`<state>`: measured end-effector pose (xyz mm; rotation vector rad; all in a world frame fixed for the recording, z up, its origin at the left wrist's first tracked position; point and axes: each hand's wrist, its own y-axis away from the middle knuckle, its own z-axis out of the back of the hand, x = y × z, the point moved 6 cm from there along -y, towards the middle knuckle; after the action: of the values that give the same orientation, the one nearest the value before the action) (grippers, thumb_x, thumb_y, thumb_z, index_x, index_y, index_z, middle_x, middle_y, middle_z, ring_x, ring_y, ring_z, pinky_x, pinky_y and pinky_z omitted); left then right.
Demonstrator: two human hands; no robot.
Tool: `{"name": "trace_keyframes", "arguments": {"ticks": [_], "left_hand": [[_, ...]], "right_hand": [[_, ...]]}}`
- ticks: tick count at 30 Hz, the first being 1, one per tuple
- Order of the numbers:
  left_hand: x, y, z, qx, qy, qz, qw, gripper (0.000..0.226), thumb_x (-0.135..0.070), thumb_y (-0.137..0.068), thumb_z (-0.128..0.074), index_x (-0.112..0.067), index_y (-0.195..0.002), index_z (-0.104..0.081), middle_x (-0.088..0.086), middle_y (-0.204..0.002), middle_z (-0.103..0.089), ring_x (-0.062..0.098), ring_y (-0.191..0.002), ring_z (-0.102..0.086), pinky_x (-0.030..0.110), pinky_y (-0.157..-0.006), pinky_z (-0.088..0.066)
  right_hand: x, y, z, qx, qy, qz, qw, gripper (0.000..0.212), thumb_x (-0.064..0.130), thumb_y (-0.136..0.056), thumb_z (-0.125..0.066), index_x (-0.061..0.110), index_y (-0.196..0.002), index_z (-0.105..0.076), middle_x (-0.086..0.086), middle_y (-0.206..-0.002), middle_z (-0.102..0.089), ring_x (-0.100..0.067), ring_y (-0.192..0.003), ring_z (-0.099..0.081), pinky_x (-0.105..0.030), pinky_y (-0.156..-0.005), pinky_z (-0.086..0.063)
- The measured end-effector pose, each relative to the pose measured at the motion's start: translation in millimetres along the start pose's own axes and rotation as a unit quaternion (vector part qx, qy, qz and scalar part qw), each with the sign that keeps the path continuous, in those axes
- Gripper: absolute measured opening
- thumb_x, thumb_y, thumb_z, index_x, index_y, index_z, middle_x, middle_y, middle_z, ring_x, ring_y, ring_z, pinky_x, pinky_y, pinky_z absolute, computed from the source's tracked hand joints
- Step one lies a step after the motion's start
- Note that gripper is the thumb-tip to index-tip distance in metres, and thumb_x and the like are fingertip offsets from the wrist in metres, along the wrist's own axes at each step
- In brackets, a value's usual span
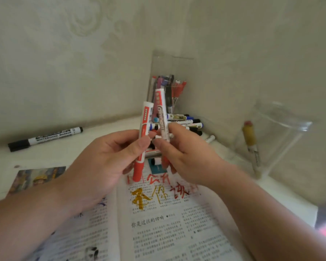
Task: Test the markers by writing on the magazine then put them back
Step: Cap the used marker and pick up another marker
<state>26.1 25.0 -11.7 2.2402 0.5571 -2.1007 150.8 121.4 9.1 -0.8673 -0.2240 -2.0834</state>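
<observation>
An open magazine (158, 223) lies on the white table, with red and gold marker strokes across the top of its right page. My left hand (102, 162) grips a red-capped white marker (142, 140), held upright with the cap pointing down. My right hand (184, 157) pinches a second white and red marker (163, 117), also nearly upright, close beside the first. Both hands hover above the top edge of the magazine.
A clear holder (169, 72) with several pens stands in the corner, and several markers (186, 123) lie piled at its foot. A black whiteboard marker (45, 137) lies at the left by the wall. A clear box (279, 144) with a gold pen (250, 140) stands at the right.
</observation>
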Motion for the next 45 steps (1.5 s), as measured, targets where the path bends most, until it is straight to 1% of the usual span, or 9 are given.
{"name": "trace_keyframes", "arguments": {"ticks": [5, 12, 18, 23, 29, 34, 37, 41, 45], "left_hand": [[-4.1, 5.1, -11.4, 0.001, -0.036, -0.022, 0.999, 0.052, -0.074, -0.058, -0.081, -0.036, -0.095, -0.081, 0.005, -0.061, -0.062, 0.019, -0.055, -0.053, 0.022, -0.056, -0.046], [-16.5, 17.7, -25.0, 0.062, -0.102, 0.009, 0.993, 0.024, -0.033, -0.084, -0.068, -0.042, -0.104, -0.077, -0.013, -0.110, -0.076, 0.001, -0.105, -0.069, 0.032, -0.097, -0.045], [-3.1, 21.3, -26.4, 0.129, -0.116, 0.075, 0.982, 0.035, -0.063, -0.088, -0.057, -0.060, -0.123, -0.060, -0.034, -0.126, -0.063, -0.005, -0.123, -0.054, 0.031, -0.109, -0.033], [-6.1, 27.6, -30.8, 0.146, -0.119, 0.077, 0.979, 0.040, -0.063, -0.084, -0.037, -0.068, -0.117, -0.058, -0.047, -0.101, -0.060, -0.023, -0.097, -0.049, 0.013, -0.085, -0.029], [-4.0, 24.2, -27.4, 0.152, -0.120, 0.057, 0.979, 0.040, -0.021, -0.093, -0.063, -0.042, -0.126, -0.058, -0.017, -0.115, -0.071, 0.006, -0.105, -0.068, 0.036, -0.098, -0.053], [-5.6, 34.5, -38.4, 0.226, -0.476, -0.109, 0.843, 0.067, -0.080, -0.083, -0.048, -0.070, -0.142, -0.017, -0.037, -0.155, -0.010, -0.018, -0.136, -0.012, 0.033, -0.120, -0.018], [1.1, 44.4, -57.2, 0.316, -0.564, -0.177, 0.742, 0.054, -0.074, -0.094, -0.038, -0.065, -0.145, -0.025, -0.030, -0.157, -0.011, -0.009, -0.138, -0.006, 0.035, -0.121, -0.010], [-1.6, 42.4, -60.5, 0.324, -0.524, -0.193, 0.764, 0.031, -0.048, -0.102, -0.049, -0.054, -0.131, -0.058, -0.031, -0.119, -0.049, -0.012, -0.111, -0.037, 0.019, -0.098, -0.032], [1.9, 39.4, -54.3, 0.287, -0.524, -0.177, 0.782, 0.025, -0.055, -0.093, -0.056, -0.039, -0.111, -0.066, -0.020, -0.096, -0.055, -0.002, -0.093, -0.049, 0.023, -0.087, -0.044]], "right_hand": [[14.1, 11.0, 29.2, -0.097, -0.058, 0.015, 0.993, 0.021, 0.030, -0.102, -0.060, 0.035, -0.122, -0.063, 0.014, -0.054, -0.059, -0.004, -0.045, -0.048, -0.020, -0.050, -0.041], [28.1, 39.0, 57.5, -0.130, -0.142, -0.021, 0.981, 0.035, 0.007, -0.093, -0.070, 0.030, -0.116, -0.057, -0.003, -0.091, -0.079, -0.014, -0.080, -0.075, -0.028, -0.069, -0.057], [54.5, 62.3, 114.4, -0.326, -0.059, 0.043, 0.942, 0.009, 0.030, -0.098, -0.067, 0.038, -0.095, -0.068, 0.002, -0.064, -0.070, -0.018, -0.052, -0.055, -0.035, -0.053, -0.049], [61.7, 84.0, 179.1, -0.507, 0.092, 0.037, 0.856, 0.013, 0.037, -0.096, -0.066, 0.027, -0.089, -0.068, -0.004, -0.081, -0.067, -0.009, -0.068, -0.053, -0.039, -0.069, -0.049], [42.7, 86.1, 215.6, -0.481, 0.225, -0.092, 0.842, 0.022, 0.034, -0.097, -0.061, 0.013, -0.095, -0.067, -0.004, -0.086, -0.065, -0.026, -0.078, -0.060, -0.033, -0.069, -0.043], [9.0, 75.3, 205.1, -0.359, 0.247, -0.221, 0.873, 0.048, 0.030, -0.090, -0.070, 0.018, -0.134, -0.055, -0.005, -0.108, -0.064, -0.032, -0.109, -0.063, -0.041, -0.088, -0.052], [22.9, 84.8, 188.0, -0.417, 0.284, -0.111, 0.856, 0.065, 0.033, -0.086, -0.074, 0.022, -0.143, -0.046, -0.004, -0.129, -0.057, -0.025, -0.123, -0.053, -0.047, -0.102, -0.047], [49.8, 99.1, 128.4, -0.452, 0.294, 0.176, 0.824, 0.020, 0.012, -0.086, -0.068, 0.006, -0.105, -0.067, -0.006, -0.097, -0.063, -0.027, -0.092, -0.059, -0.039, -0.074, -0.048], [27.3, 79.3, 83.2, -0.333, 0.252, 0.207, 0.885, 0.006, 0.006, -0.084, -0.068, 0.011, -0.088, -0.069, 0.001, -0.081, -0.061, -0.022, -0.078, -0.058, -0.042, -0.076, -0.051]]}}
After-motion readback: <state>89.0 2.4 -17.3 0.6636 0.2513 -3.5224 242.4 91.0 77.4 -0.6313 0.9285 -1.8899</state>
